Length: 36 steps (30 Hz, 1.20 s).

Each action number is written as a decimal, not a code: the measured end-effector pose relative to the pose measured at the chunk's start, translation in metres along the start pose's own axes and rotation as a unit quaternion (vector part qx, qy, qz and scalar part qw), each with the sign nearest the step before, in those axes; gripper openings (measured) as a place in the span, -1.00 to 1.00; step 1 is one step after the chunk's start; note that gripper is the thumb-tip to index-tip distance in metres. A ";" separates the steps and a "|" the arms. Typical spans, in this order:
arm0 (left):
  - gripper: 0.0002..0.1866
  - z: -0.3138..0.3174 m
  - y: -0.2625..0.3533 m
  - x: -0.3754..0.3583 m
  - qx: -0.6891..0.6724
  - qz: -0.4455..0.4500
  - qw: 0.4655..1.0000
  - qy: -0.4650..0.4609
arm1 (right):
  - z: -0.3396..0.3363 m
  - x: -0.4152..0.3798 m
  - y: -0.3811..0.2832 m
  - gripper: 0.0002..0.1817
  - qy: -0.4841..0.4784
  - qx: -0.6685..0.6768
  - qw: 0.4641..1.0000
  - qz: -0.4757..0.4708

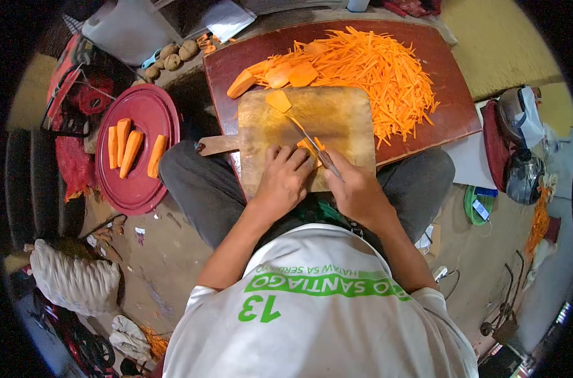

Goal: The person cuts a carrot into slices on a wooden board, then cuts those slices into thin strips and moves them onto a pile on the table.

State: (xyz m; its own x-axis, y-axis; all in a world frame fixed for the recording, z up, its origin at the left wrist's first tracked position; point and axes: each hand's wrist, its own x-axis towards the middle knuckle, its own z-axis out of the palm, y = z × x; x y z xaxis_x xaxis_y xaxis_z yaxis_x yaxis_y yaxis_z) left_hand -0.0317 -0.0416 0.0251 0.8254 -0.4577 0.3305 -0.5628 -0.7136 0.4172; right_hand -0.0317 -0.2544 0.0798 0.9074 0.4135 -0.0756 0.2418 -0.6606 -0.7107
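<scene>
My right hand (pixel 356 192) is closed around the handle of a knife (pixel 325 159), its narrow blade pointing up and left over the wooden cutting board (pixel 349 113). Curled fingers of my left hand (pixel 281 177) press on carrot pieces (pixel 310 146) beside the blade; part of them is hidden under the fingers. A flat carrot slice (pixel 277 101) lies near the board's far edge. Behind the board, a large heap of carrot strips (pixel 387 75) spreads over the dark red table (pixel 447 113). Several wide carrot slices (pixel 289 75) and a carrot chunk (pixel 241 83) rest at its left.
On the left, several peeled carrots (pixel 131 153) lie on a round red lid (pixel 141 205). Potatoes (pixel 173 60) sit beyond it, near a white plastic container (pixel 126 31). A green basket (pixel 475 208) with a phone stands on the floor at right. A full sack (pixel 75 277) is at lower left.
</scene>
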 end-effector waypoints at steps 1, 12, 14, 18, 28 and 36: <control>-0.52 -0.001 -0.001 0.000 -0.004 0.003 1.000 0.005 | -0.015 -0.006 -0.009 -0.58 -0.038 0.008 0.998 0.045; -0.58 -0.001 0.001 -0.003 0.019 0.021 0.999 0.014 | 0.008 -0.004 -0.010 -0.59 -0.004 -0.001 1.000 -0.018; -0.57 0.001 -0.001 -0.003 0.025 0.027 0.999 0.028 | -0.003 -0.007 -0.015 -0.57 -0.006 -0.008 0.999 -0.042; -0.53 0.000 0.003 -0.005 0.008 0.003 1.000 0.026 | -0.021 -0.035 -0.034 -0.60 -0.039 0.018 0.997 0.067; -0.54 0.005 -0.001 -0.007 -0.016 0.002 0.999 0.033 | -0.011 -0.011 -0.018 -0.60 -0.010 0.028 0.999 0.014; -0.66 0.006 -0.005 -0.007 -0.029 0.009 0.998 0.058 | 0.010 -0.009 -0.016 -0.59 0.016 0.027 0.999 0.003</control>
State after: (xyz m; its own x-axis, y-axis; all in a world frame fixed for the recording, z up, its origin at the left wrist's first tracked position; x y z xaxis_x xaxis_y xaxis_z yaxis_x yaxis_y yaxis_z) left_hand -0.0343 -0.0378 0.0155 0.8062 -0.4030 0.4332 -0.5819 -0.6726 0.4572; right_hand -0.0469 -0.2416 0.0850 0.9195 0.3887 -0.0581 0.2181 -0.6276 -0.7473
